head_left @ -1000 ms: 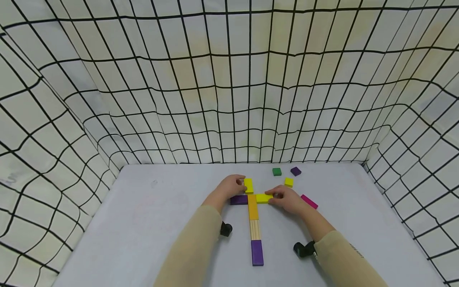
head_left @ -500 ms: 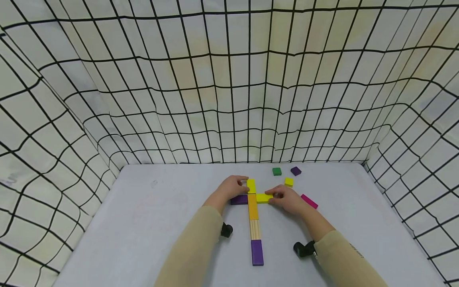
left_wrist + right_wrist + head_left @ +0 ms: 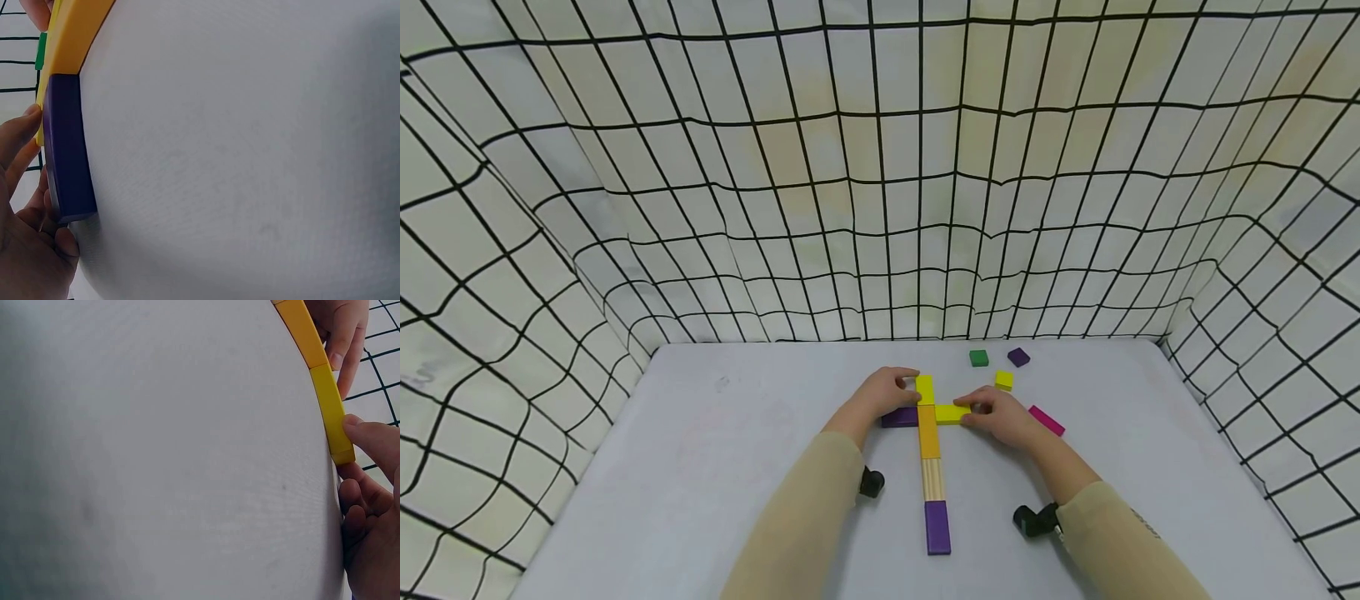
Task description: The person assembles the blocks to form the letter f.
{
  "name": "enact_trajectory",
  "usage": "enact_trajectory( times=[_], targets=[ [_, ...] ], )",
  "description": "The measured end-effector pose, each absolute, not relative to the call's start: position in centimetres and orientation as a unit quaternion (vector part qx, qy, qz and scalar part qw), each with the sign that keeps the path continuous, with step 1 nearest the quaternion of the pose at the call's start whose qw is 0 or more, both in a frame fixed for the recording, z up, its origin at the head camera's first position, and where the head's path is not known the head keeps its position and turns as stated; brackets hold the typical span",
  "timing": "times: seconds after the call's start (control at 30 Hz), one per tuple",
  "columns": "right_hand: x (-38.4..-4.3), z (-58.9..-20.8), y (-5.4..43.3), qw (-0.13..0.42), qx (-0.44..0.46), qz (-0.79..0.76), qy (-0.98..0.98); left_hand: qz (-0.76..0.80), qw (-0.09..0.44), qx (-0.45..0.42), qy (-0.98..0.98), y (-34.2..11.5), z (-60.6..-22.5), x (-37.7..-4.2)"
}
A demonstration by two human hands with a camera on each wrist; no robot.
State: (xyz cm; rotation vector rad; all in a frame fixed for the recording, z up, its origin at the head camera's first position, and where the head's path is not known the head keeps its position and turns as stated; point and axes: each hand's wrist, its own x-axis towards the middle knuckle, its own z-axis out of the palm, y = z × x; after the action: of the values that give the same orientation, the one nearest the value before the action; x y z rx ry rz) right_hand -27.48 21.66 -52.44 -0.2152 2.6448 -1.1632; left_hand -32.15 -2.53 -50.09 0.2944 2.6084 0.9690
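Note:
Several blocks form a cross on the white table. My left hand [image 3: 880, 393] pinches the upright yellow block [image 3: 926, 389] at the top between thumb and finger, its lower end against the orange block [image 3: 928, 433]. My right hand [image 3: 1003, 417] pinches the outer end of the sideways yellow block [image 3: 951, 414], which meets the orange block's right side. On the left a purple block [image 3: 67, 150] touches the orange one, lying beneath my left hand. Below the orange block run a bare-wood striped block [image 3: 933, 479] and another purple block [image 3: 937, 527].
Behind the right hand lie a green block [image 3: 979, 358], a dark purple block [image 3: 1018, 357] and a small yellow cube [image 3: 1003, 381]. A magenta block [image 3: 1047, 421] lies beside the right wrist. Black netting [image 3: 887, 250] over white cloth walls in the back and sides of the table.
The upright yellow block has slid slightly right with my left hand, from off-centre to in line with the orange block. Over the last half second little moves; the right hand stays in place.

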Motion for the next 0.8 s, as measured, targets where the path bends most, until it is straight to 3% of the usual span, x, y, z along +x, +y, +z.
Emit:
enact_trajectory(
  times=[0.8],
  targets=[
    [-27.77,-53.05,21.85,0.116,-0.075,-0.402,0.905,0.372,0.16,0.109,0.908,-3.43,-50.43,-31.94]
  ],
)
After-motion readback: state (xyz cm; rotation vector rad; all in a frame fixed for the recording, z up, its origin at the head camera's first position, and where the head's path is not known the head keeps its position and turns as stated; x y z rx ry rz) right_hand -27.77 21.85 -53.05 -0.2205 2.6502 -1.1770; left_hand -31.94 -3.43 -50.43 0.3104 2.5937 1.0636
